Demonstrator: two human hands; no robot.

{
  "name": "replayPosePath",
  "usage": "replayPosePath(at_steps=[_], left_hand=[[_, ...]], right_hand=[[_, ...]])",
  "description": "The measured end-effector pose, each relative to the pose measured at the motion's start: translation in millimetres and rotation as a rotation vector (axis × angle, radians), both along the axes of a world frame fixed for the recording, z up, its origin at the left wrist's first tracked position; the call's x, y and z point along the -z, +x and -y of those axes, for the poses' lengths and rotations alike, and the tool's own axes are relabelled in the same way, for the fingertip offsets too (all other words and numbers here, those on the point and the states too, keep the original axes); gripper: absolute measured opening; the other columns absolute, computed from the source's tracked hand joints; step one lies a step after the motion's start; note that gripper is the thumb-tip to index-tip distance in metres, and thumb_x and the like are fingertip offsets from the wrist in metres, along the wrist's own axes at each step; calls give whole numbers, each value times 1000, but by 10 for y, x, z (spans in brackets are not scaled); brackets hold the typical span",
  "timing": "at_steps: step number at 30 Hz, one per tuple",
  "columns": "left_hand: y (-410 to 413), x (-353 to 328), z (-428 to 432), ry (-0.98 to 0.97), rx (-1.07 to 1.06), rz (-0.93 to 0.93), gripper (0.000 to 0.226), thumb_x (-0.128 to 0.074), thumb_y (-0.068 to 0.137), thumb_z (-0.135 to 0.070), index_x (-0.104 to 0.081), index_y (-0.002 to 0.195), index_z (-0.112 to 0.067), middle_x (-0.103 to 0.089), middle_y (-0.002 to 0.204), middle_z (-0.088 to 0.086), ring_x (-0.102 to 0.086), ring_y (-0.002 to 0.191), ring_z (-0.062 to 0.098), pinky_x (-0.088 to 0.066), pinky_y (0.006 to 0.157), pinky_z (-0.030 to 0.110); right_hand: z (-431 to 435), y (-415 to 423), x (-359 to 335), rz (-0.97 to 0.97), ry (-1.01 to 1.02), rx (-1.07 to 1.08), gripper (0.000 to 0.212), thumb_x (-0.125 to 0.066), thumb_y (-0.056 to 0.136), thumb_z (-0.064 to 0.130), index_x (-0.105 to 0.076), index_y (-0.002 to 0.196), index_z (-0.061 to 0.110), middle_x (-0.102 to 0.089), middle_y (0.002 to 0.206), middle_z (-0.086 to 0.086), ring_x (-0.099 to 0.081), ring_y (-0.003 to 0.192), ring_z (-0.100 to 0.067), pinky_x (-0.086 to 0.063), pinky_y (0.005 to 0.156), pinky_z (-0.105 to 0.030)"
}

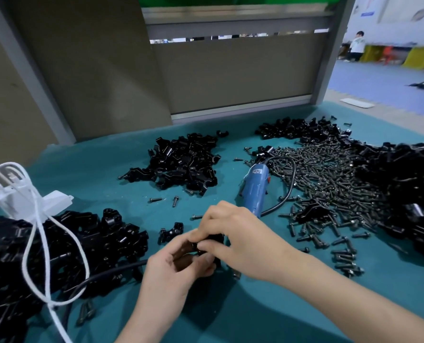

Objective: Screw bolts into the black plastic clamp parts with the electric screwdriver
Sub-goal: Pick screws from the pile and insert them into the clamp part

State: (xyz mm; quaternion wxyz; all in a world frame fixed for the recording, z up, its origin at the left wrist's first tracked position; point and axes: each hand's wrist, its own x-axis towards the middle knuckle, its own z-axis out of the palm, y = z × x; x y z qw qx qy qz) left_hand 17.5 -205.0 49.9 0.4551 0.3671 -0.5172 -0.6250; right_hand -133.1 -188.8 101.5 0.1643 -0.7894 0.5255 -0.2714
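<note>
Both hands meet near the front middle of the teal table (112,174). My left hand (171,276) and my right hand (238,241) together hold a black plastic clamp part (212,240), fingers curled round it; most of it is hidden. The blue electric screwdriver (254,191) lies on the table just behind my right hand, its black cable looping to the right. A wide spread of dark bolts (329,184) lies to the right.
Heaps of black clamp parts lie at the back middle (183,162), back right (297,129), far right (411,191) and front left (65,248). A white cord (42,243) hangs over the left heap. A grey panel (230,70) closes the back.
</note>
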Motion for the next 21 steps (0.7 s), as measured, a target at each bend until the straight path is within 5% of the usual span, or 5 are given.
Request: replayPosePath(at_steps=[12,21], left_hand=[[4,-19,-18,-62,7,117,39,-69,72,20,-78,81,-17,-71,66,9,-66,58,14,-54,56,19],[22,-11,1,-63,-21,184,41,-84,59,-2,-78,80,-37,-72,65,10,-70,58,16,-54,57,19]], right_hand=[[85,-29,-14,112,60,-37,18,-78,79,25,-69,78,9,-59,79,3,-44,83,-12,-40,78,-28],[205,14,-24,-32,73,-63,43,-79,75,40,-43,66,18,-47,71,5,-42,74,-15,-40,70,-35]])
